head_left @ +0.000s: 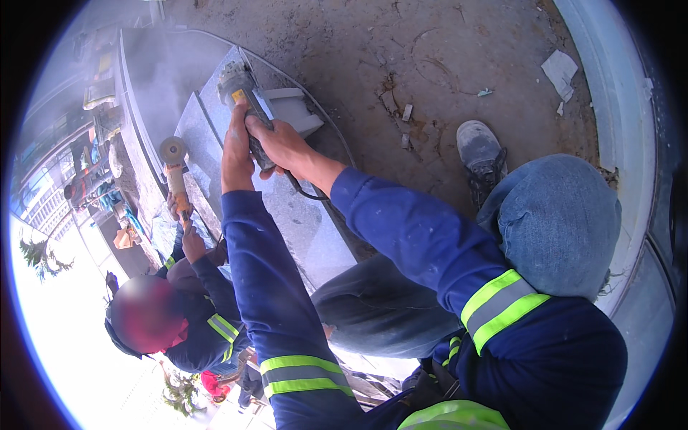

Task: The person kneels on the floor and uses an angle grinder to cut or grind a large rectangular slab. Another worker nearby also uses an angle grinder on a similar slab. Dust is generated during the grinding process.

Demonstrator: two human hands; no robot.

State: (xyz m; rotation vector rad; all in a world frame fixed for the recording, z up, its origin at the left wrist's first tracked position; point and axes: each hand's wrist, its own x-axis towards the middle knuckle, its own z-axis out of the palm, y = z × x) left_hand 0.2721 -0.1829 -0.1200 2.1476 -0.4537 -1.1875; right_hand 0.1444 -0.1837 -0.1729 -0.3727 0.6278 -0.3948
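Both my hands are wrapped around an angle grinder (254,107) with a dark body and a dusty metal head. My left hand (236,150) grips its left side, while my right hand (283,145) closes around the rear of the body. A dark cord hangs from the tool's rear end beside my right wrist. The grinder's head is over a pale grey slab (301,222); dust hides whether its disc touches the surface. Under the tool, at its right, sits a light block-shaped piece (294,111).
At left, a co-worker (193,308) in a reflective jacket holds another angle grinder (175,175) in both hands. White dust drifts at upper left. A cable (322,107) curves along the dirt floor, where broken pieces (560,74) lie. Close on the right is a pale curved edge (620,93).
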